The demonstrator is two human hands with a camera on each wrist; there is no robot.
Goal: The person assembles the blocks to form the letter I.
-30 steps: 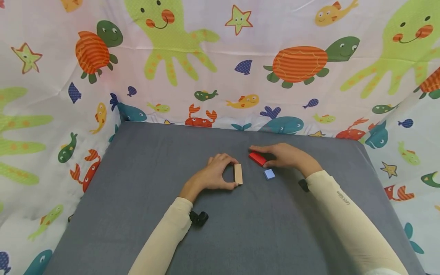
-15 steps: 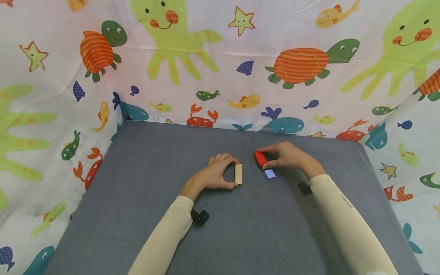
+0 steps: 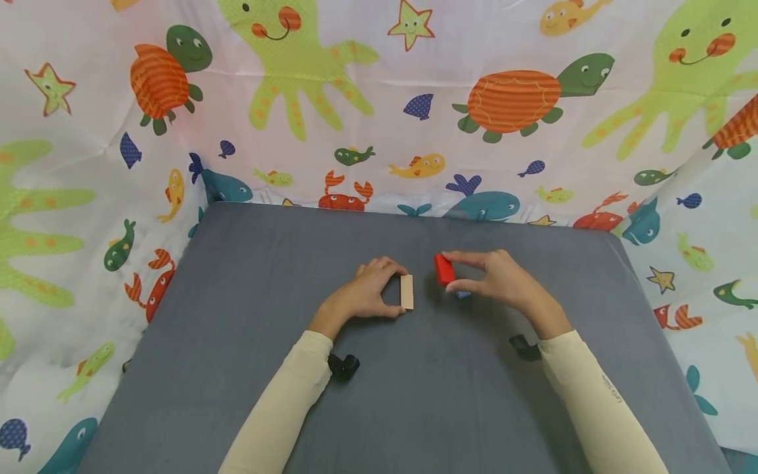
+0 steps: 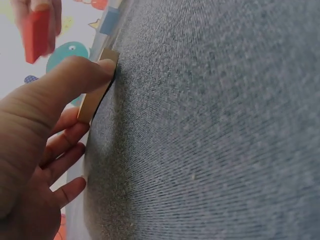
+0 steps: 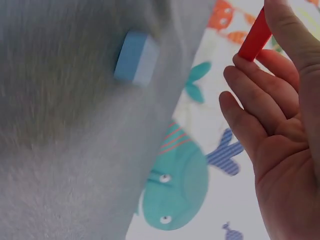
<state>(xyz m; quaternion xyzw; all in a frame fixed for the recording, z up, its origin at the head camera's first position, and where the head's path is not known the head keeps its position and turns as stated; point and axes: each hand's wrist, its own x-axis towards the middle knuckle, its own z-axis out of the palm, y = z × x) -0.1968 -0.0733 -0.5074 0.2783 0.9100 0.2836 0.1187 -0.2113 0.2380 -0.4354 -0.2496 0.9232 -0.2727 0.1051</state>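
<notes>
Right hand (image 3: 502, 279) is partly hiding blue block (image 3: 463, 295), now lifting pinched red block (image 3: 443, 270); left hand (image 3: 366, 291) is pinching wooden block (image 3: 406, 292).

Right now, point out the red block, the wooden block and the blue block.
Red block (image 3: 444, 270): head view, middle of its visible face.
Wooden block (image 3: 407, 293): head view, middle of the face toward the camera.
Blue block (image 5: 135, 58): right wrist view, on its darker face.

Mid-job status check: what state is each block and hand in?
Red rectangular block: held above the grey cloth tabletop.
Tan rectangular block: held low at the tabletop.
Small blue rectangular block: on the tabletop, untouched.
Left hand: pinching the tan block.
Right hand: pinching the red block.
</notes>
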